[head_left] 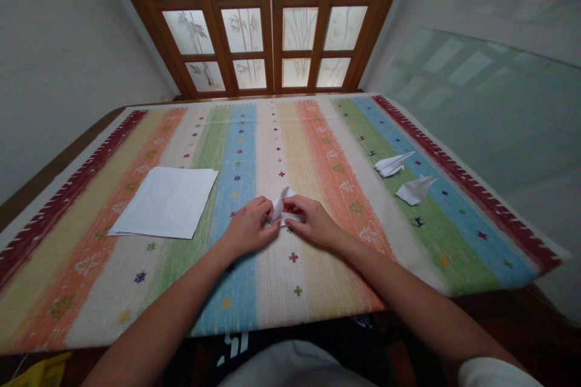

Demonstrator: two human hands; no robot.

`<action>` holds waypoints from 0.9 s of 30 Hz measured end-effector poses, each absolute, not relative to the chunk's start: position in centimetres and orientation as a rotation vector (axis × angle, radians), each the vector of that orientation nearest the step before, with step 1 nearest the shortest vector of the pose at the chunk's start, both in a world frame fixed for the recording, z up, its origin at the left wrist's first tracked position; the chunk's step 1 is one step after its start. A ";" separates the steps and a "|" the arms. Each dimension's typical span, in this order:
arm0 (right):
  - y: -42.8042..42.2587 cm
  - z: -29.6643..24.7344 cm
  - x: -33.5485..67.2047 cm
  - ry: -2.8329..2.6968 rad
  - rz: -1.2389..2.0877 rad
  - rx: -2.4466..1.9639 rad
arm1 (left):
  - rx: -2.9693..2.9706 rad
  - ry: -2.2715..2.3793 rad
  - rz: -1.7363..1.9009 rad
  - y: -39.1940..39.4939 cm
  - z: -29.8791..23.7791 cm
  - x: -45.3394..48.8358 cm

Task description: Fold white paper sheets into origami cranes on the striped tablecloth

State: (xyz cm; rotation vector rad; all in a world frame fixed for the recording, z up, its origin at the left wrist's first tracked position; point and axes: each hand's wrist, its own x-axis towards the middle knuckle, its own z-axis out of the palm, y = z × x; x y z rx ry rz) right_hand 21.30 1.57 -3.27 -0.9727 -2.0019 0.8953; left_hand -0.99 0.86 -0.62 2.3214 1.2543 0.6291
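Observation:
Between my two hands, just above the middle of the striped tablecloth (276, 278), is a small piece of folded white paper (284, 201). Its upper flap stands up in a curved point. My left hand (252, 224) pinches the paper's left side between thumb and fingers. From the right, my right hand (313, 219) grips the other side, thumb below and fingers curled over. Part of the paper is hidden behind my fingers. A stack of white paper sheets (166, 202) lies flat to the left of my left hand.
Two folded white paper figures lie on the right of the cloth: a pointed one (393, 164) farther back and another (414, 190) nearer me. Beyond the table's far edge stand wooden doors with glass panes (297, 29). A glass panel (481, 103) leans along the right wall.

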 end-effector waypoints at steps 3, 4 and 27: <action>1.7 -3.2 21.3 -2.068 0.764 -0.999 | 2.339 1.321 0.612 0.6 -0.8 -0.6; 1.7 -3.2 21.3 -2.088 0.719 -1.018 | 2.348 1.341 0.604 0.5 -0.9 -0.5; 2.7 -2.4 22.8 -1.919 0.759 -1.241 | 2.275 1.513 0.641 0.2 -1.2 0.6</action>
